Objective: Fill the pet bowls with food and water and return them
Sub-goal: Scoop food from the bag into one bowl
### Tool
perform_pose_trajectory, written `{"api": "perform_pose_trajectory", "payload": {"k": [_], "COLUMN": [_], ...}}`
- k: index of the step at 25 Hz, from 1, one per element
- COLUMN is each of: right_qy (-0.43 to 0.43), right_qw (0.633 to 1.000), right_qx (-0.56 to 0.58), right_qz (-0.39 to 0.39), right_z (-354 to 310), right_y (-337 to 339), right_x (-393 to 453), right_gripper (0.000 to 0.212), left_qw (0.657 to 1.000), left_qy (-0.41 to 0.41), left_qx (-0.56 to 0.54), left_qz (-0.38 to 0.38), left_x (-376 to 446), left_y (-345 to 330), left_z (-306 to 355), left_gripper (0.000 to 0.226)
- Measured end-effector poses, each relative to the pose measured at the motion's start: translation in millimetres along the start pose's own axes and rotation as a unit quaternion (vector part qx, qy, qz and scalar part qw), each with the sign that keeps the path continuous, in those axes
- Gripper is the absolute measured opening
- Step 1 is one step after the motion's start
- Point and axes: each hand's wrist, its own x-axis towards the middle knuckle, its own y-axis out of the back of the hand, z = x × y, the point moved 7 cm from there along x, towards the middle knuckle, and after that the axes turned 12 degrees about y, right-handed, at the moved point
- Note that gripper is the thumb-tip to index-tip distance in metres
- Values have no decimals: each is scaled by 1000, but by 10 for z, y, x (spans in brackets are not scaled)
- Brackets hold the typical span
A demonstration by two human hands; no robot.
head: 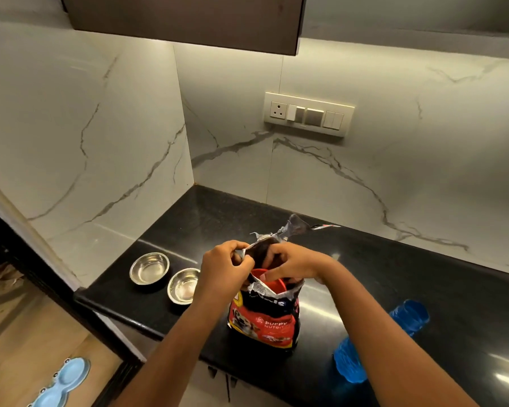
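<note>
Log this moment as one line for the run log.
stage: opening food bag | left hand: grips bag rim | right hand: grips rim | steel bowls: empty | blue bottle: lying on counter

Far counter (365,251) open behind food bag (265,318). Left side: two steel bowls (165,276) near the edge. Right: blue bottle (379,339) lying across the near strip.

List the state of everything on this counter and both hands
Food bag: upright, top open.
Red scoop: inside bag mouth.
Far bowl: empty.
Near bowl: empty.
Blue bottle: lying on its side.
Left hand: grips bag edge.
Right hand: fingers pinch bag edge.
</note>
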Motion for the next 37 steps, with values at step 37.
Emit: {"api": "perform_pose_trajectory", "payload": {"k": [37], "right_qy": [-108], "right_qw": [957], "right_qx": [-66], "right_qz": [262], "right_z": [-115], "right_y": [-417], "right_x": [-260], "right_gripper": [26], "left_qw": [993], "left_qy": [-81], "left_qx": [-74], "left_qz": [-54], "left_x": [-365], "left_y": [182], "left_z": [-324], "left_gripper": [24]}}
